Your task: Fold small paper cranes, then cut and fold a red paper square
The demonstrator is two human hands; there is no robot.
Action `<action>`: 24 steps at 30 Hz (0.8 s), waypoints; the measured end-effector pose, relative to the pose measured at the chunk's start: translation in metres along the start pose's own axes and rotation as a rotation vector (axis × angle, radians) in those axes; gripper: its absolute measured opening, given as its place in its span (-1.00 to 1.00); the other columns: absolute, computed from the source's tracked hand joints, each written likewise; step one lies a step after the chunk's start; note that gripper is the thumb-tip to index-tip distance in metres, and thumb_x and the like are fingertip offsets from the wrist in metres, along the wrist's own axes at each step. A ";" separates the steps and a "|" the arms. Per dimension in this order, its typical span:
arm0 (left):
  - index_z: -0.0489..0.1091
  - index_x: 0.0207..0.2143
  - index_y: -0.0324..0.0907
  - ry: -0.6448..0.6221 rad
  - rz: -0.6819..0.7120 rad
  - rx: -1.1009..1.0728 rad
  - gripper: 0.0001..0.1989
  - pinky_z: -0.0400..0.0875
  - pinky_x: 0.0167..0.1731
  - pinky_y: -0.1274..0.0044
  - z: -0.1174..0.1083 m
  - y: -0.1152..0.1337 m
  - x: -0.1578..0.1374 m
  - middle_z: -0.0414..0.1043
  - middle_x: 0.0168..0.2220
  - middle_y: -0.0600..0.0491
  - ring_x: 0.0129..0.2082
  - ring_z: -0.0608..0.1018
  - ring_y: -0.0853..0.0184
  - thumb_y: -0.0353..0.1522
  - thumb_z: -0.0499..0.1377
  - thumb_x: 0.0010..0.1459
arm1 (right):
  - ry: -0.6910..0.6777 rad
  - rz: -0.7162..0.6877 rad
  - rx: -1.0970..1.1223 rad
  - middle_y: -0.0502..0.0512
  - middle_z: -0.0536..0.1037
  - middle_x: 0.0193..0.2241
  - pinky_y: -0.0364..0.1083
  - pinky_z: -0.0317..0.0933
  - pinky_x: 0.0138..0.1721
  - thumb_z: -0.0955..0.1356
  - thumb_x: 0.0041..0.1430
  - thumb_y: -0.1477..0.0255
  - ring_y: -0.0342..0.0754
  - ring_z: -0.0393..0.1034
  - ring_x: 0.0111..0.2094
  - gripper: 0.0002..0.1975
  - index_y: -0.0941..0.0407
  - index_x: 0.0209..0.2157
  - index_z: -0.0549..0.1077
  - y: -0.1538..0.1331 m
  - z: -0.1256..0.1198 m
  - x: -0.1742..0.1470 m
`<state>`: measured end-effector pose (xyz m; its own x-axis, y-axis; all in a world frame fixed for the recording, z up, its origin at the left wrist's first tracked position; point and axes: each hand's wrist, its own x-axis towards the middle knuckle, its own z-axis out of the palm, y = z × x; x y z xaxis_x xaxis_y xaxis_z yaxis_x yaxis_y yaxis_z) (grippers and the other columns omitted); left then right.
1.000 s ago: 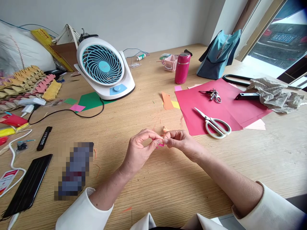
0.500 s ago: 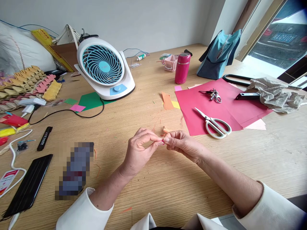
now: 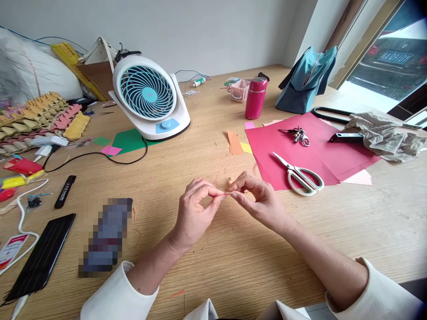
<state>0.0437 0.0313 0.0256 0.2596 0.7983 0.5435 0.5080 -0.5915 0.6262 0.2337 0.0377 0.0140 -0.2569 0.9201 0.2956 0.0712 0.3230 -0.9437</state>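
Observation:
Over the wooden table [image 3: 213, 266], my left hand [image 3: 198, 213] pinches a thin pinkish-red strip [image 3: 227, 194] between thumb and forefinger. The strip looks like paper, and most of it is hidden by the fingertips. My right hand [image 3: 263, 202] meets its other end, with thumb and forefinger closed in a loose ring. Just behind the right fingertips lies a small orange scrap [image 3: 230, 180], partly covered. White-handled scissors [image 3: 302, 178] rest slightly spread to the right of that hand, partly on red paper sheets [image 3: 270, 142].
Orange paper [image 3: 235, 142] lies beyond my hands. Farther back stand a fan [image 3: 148, 93], a magenta flask [image 3: 256, 98] and a blue bag [image 3: 305, 82]. Keys [image 3: 299, 135] sit on the red sheets. To the left are a black marker [image 3: 65, 192] and a black pouch-like item [image 3: 42, 258].
My right forefinger has lifted and the right hand's fingers have opened out into a wider ring. More of the red strip shows between the hands. The whole view has shifted slightly.

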 end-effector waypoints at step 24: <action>0.45 -0.45 -0.16 -0.034 -0.155 -0.171 -0.86 0.37 -0.25 0.50 0.000 -0.001 -0.001 0.47 -0.42 0.09 -0.34 0.51 0.37 -0.42 0.26 0.21 | 0.036 -0.278 -0.263 0.06 0.38 -0.33 -0.07 0.28 -0.26 0.30 0.32 0.53 -0.09 0.31 -0.31 -0.94 0.10 -0.27 0.37 0.002 0.005 -0.004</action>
<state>0.0431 0.0310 0.0244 0.2183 0.8829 0.4157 0.3985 -0.4695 0.7879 0.2298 0.0338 0.0104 -0.2679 0.7951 0.5441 0.2498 0.6028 -0.7578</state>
